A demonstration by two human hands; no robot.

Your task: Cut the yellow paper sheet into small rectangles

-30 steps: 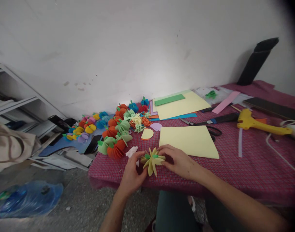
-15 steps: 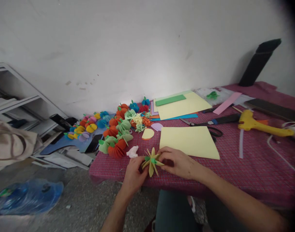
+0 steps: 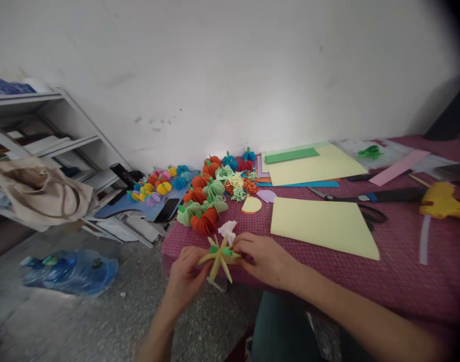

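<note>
Yellow paper star (image 3: 219, 256): matt paper, sharp creases, green paper bits stuck on. Paper pumpkins (image 3: 203, 220): same matt stock. Yellow sheet (image 3: 322, 226): smooth, flat, matt paper. Tabletop (image 3: 403, 271): checked woven cloth, matt, fine texture. Glue gun (image 3: 443, 201): yellow plastic, slight sheen. Scissors (image 3: 328, 196): bare metal blades, black plastic handles. Blue bag (image 3: 75, 269): thin glossy plastic, crumpled. Floor (image 3: 82, 322): rough, speckled, concrete-like. Tote (image 3: 41, 193): beige cloth. Wall (image 3: 230, 65): matt paint, scuffed.

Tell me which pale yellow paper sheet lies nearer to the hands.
The bare front sheet, just beyond the right hand; the other sheet lies farther back, with a green strip at its edge.
</note>
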